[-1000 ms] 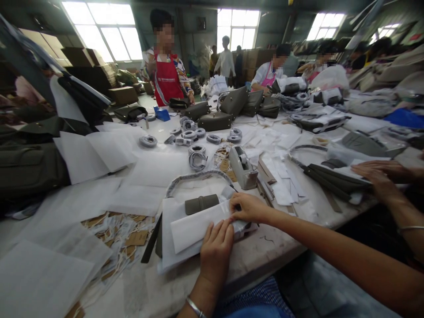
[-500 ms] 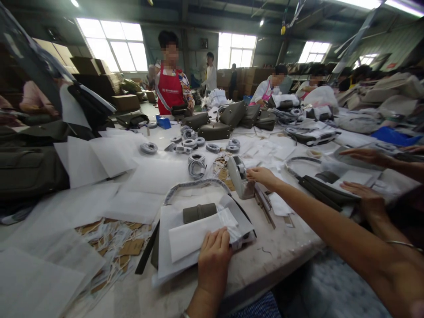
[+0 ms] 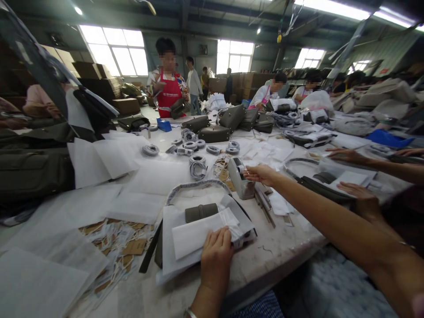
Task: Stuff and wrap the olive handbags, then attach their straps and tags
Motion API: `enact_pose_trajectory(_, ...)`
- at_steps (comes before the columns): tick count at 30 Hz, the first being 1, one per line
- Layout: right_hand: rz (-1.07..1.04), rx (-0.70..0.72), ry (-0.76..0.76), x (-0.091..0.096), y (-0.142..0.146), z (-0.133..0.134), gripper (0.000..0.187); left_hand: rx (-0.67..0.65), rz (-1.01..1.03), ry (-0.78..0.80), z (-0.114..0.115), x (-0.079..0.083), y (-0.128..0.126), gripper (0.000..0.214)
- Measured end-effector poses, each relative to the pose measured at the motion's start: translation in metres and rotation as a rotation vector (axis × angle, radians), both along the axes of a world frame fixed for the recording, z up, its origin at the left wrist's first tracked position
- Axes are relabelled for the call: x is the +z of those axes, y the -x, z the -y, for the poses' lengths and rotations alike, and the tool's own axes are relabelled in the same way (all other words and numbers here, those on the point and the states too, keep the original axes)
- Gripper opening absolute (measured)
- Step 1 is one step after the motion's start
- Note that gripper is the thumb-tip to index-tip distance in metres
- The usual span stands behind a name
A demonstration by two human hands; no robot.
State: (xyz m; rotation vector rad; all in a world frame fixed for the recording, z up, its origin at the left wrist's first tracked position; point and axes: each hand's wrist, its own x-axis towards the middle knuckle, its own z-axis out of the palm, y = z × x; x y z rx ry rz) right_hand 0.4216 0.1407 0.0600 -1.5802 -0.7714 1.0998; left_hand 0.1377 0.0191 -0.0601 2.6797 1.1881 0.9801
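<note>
My left hand [image 3: 217,249] lies over a folded white wrapping packet [image 3: 195,240], fingers together, holding it against the olive handbag [image 3: 158,249]. The thumb side is hidden. White sheet covers most of this bag; an olive strap tab or flap [image 3: 201,213] shows above the packet. The bag's wrapped handle [image 3: 198,183] arches away from me. My right hand [image 3: 261,174] reaches to a grey tape dispenser [image 3: 243,187], fingertips pinched at its cutting end, on what looks like the loose end of the tape.
A co-worker's hands [image 3: 357,190] work on another handbag [image 3: 324,190] at right. Cardboard tags with strings [image 3: 134,247] and white sheets [image 3: 132,205] lie at left. Wrapped coiled straps [image 3: 198,168] and olive bags [image 3: 213,134] stand beyond. The table edge [image 3: 265,269] is close.
My right hand stays at the tape dispenser, its fingers shifted slightly left. My left hand keeps its place on the packet. The view has tilted slightly; across the table a person in red apron lifts a hand.
</note>
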Motion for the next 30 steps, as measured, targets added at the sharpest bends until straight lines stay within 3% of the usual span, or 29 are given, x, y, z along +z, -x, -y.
enact_pose_trajectory(4,0.009,-0.063,0.004,-0.005,0.007,0.052,0.023,0.005,0.02,-0.012,0.001,0.003,0.0,0.037)
enact_pose_trajectory(8,0.019,-0.139,0.001,-0.038,0.018,0.091,0.019,-0.002,0.029,-0.013,0.001,0.004,0.0,0.035)
enact_pose_trajectory(12,0.03,-0.22,-0.025,-0.076,0.025,0.093,0.018,0.0,0.015,0.016,0.002,0.004,0.0,0.041)
enact_pose_trajectory(16,0.088,-0.269,-0.037,-0.094,0.02,0.075,0.02,0.007,0.003,0.049,0.003,0.007,0.0,0.05)
enact_pose_trajectory(21,0.226,-0.179,-0.002,-0.087,0.005,0.067,0.017,-0.001,-0.002,0.047,0.003,0.008,0.0,0.049)
enact_pose_trajectory(30,0.598,0.099,0.107,-0.046,-0.014,0.089,0.018,-0.005,0.014,0.052,0.004,0.009,0.001,0.043)
